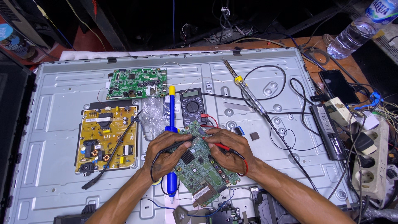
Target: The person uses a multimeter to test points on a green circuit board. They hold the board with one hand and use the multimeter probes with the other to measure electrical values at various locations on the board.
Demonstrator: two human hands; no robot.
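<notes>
On the ribbed grey metal panel [62,83], a green circuit board [199,166] lies below the meter [192,107]. Left hand [166,153] pinches a black probe [180,144]; right hand [230,149] grips a red probe [222,146].

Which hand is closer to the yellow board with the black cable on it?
The left hand. It holds a black probe just right of the yellow board. The right hand, with the red probe, is farther right, across the green board.
</notes>
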